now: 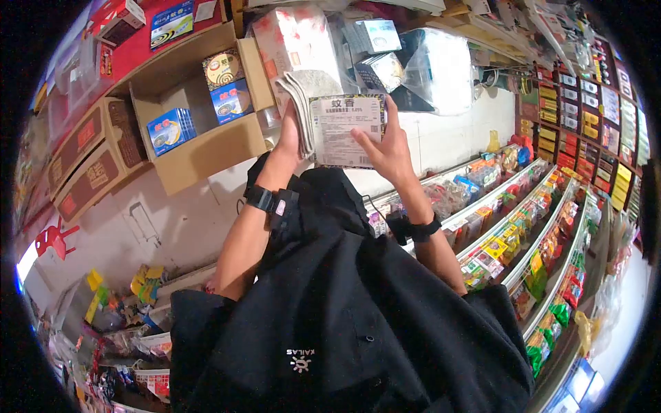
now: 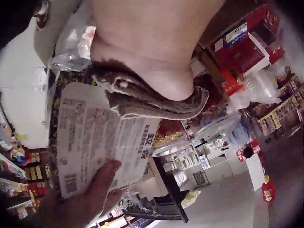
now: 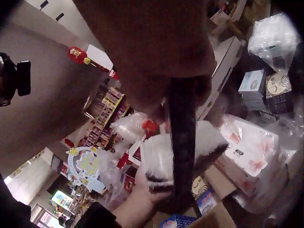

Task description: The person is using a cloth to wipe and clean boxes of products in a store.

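Observation:
In front of the dark jacket, my right hand (image 1: pixel 394 153) grips a flat mosquito coil box (image 1: pixel 344 134) by its right edge, thumb across its printed white label. A folded grey cloth (image 1: pixel 303 113) is held in my left hand (image 1: pixel 290 138), up against the box's left side. The left wrist view has the cloth (image 2: pixel 152 102) bunched under the left hand, overlapping the label side of the box (image 2: pixel 95 128). Seen from the right wrist, the box (image 3: pixel 183 137) is edge-on, with the pale cloth (image 3: pixel 159 156) behind it.
At left, an open cardboard carton (image 1: pixel 206 155) contains several blue and patterned mosquito coil boxes. Brown cartons (image 1: pixel 89 162) stand beside it. Beyond my hands are a plastic-wrapped white package (image 1: pixel 292 41) and stacked coil boxes (image 1: pixel 379 69). Shelves of packets (image 1: pixel 509 241) run along the right.

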`<state>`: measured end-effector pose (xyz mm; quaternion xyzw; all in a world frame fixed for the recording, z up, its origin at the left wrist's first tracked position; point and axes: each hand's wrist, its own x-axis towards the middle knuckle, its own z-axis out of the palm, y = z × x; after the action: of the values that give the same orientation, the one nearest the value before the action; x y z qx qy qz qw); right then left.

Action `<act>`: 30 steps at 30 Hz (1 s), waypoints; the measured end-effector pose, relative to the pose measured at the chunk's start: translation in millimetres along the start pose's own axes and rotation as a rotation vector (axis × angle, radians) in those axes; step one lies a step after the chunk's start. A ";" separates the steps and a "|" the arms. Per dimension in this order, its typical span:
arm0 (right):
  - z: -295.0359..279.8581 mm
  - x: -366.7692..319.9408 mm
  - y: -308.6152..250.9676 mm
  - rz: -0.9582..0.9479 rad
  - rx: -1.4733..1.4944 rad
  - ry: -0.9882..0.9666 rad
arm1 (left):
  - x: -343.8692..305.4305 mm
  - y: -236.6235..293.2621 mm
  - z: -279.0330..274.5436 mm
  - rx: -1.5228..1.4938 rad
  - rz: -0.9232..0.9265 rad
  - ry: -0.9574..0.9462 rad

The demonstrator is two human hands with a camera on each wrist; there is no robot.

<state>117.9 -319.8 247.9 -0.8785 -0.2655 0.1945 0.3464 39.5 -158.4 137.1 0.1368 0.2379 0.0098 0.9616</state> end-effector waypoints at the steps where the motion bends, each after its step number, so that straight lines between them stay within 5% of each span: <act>1: 0.7 3.3 -0.1 -0.002 -0.003 0.002 | -0.2 -1.6 4.3 -0.001 0.001 -0.004; 3: 3.0 16.1 -0.5 -0.048 -0.130 0.191 | -8.1 -9.1 19.0 0.072 0.004 0.047; 6: -5.5 38.4 -14.6 -0.007 -0.202 0.189 | -26.1 -16.0 38.1 0.372 0.030 0.208; 8: -7.8 37.2 -14.8 -0.057 -0.176 0.167 | -18.9 -20.2 20.0 0.330 -0.001 0.189; 11: -9.0 17.4 -20.9 -0.129 -0.154 -0.001 | -11.5 -2.8 16.3 -0.120 0.109 0.042; 16: 7.1 12.4 -35.7 0.073 -0.183 0.078 | -9.5 -4.4 33.5 0.047 0.122 0.189; 18: 20.2 15.7 -40.0 -0.101 -0.253 0.175 | -9.1 -7.2 40.9 0.048 0.162 0.126; 20: 33.0 9.4 -47.1 -0.273 -0.042 0.005 | -9.7 -15.3 22.2 0.019 0.040 0.088; 22: 38.7 -0.6 -55.4 -0.315 -0.161 -0.072 | -11.0 -24.8 2.6 -0.579 0.009 -0.588; 23: 39.5 -0.8 -55.7 -0.249 -0.188 -0.142 | -15.6 -22.4 12.2 -0.582 0.011 -0.588; 26: 41.6 9.0 -45.0 -0.308 -0.333 -0.021 | -33.6 -2.7 57.7 -0.066 0.069 0.171; 27: 38.2 14.4 -41.2 -0.295 -0.364 -0.010 | -23.6 -5.5 39.4 -0.122 0.057 -0.065; 28: 34.4 20.4 -37.6 -0.294 -0.364 -0.010 | -28.4 -8.1 33.4 -0.124 0.018 -0.067; 30: 26.5 35.6 -29.0 -0.224 -0.256 0.023 | -24.5 -13.3 19.7 -0.701 -0.142 -0.482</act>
<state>122.2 -267.0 244.8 -0.8824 -0.3805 0.1092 0.2543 26.2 -178.3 161.3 -0.2167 -0.0024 -0.0084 0.9762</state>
